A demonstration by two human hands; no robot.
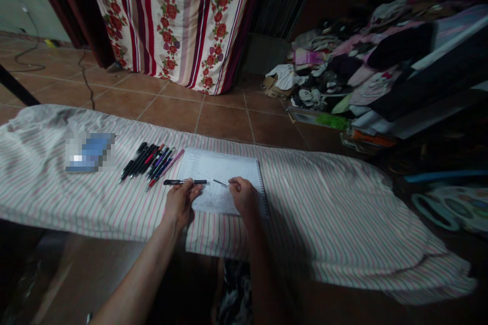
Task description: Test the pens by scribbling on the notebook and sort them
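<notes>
A floor of reddish-brown square tiles [224, 117] with pale joints stretches behind the work area. In front of it, a long surface is draped in a white cloth with thin pink and grey-green stripes [335, 203], wrinkled at both ends. At the far right, a large jumbled heap of mixed clothing [343, 56] rises in dim light. A white fabric curtain with red stripes and columns of red roses [190, 15] hangs at the back, its hem close to the tiles.

On the striped cloth lies an open, white-paged notebook with a coil binding [221, 167], the coil along its right edge; the page bears faint grey marks too small to read. Just left of it, a loose row of black, red, blue and pink pens [150, 162] lies slantwise. Farther left is a blue, flat-looking object [91, 151], blurred into blocks, so what it is cannot be told.

Both bare hands are over the notebook's near half. The left hand [182, 197] has its fingers closed around a slim black pen barrel [175, 182], held level across the page's left edge. The right hand [244, 195] pinches, thumb and fingertips together, the end of a thin dark-and-pale rod [219, 182], which points leftward near the barrel's right end.
</notes>
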